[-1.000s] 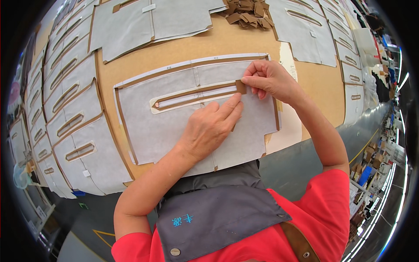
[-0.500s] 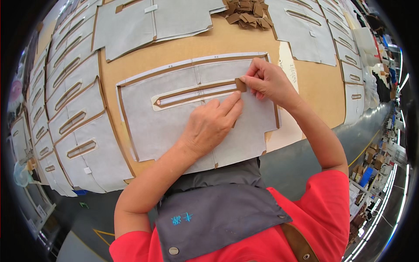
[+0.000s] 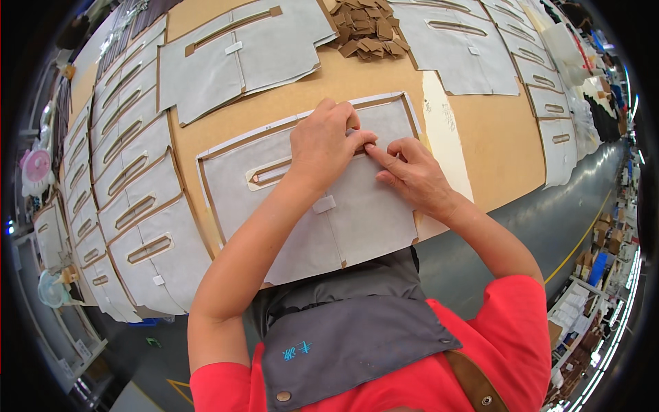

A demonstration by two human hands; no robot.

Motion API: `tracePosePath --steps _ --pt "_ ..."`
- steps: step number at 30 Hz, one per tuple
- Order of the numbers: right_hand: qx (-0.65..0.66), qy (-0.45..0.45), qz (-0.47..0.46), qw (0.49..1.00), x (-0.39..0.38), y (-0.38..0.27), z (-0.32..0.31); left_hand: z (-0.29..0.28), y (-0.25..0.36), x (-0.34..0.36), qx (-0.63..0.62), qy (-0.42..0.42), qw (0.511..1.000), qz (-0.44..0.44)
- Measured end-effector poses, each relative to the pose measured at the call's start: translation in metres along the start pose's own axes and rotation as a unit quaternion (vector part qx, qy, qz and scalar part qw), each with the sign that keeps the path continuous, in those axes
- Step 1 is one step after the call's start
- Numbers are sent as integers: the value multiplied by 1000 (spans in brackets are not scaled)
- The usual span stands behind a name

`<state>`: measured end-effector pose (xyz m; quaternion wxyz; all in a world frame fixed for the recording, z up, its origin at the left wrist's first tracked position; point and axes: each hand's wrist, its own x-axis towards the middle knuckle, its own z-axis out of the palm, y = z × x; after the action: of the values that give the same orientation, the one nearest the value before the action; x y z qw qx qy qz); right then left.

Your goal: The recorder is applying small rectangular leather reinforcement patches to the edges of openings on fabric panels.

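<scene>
Tan, smooth bench (image 3: 494,147) is spanning a workshop. Far left, matte grey panels (image 3: 171,221) are overlapping in a column, slots brown-edged. Centre, the worked panel (image 3: 364,213) is lying flat, fabric-like: brown border (image 3: 211,200) looking done, long slot's (image 3: 274,173) left end too; right end probably still being finished. Left hand (image 3: 319,144) is bunching fingers narrowly over that end; behind, flat brown chips (image 3: 367,31) are heaping up. Right hand (image 3: 415,175) is meeting it, fingers bent, index foremost; whether either is gripping anything, cannot tell. Right, more slotted panels (image 3: 473,74) are overlapping.

Matt, cloth-like panel (image 3: 371,213), smooth, board-like tabletop (image 3: 498,144)
</scene>
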<state>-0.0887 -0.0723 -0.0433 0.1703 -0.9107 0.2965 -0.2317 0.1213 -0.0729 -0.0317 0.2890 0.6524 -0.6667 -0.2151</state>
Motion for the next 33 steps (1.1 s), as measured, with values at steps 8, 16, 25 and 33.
tracePosePath --steps 8,16,25,33 --pt "-70 15 -63 995 -5 -1 7 0 7 3 63 -35 997 -24" --pt "95 118 49 987 -8 -22 -8 -32 2 -17 -288 -32 936 -199" --pt "337 48 107 934 14 -105 -6 -51 2 -108 -814 -42 505 -285" --pt "217 78 7 973 6 -123 25 -45 12 -134 -757 -14 588 -283"
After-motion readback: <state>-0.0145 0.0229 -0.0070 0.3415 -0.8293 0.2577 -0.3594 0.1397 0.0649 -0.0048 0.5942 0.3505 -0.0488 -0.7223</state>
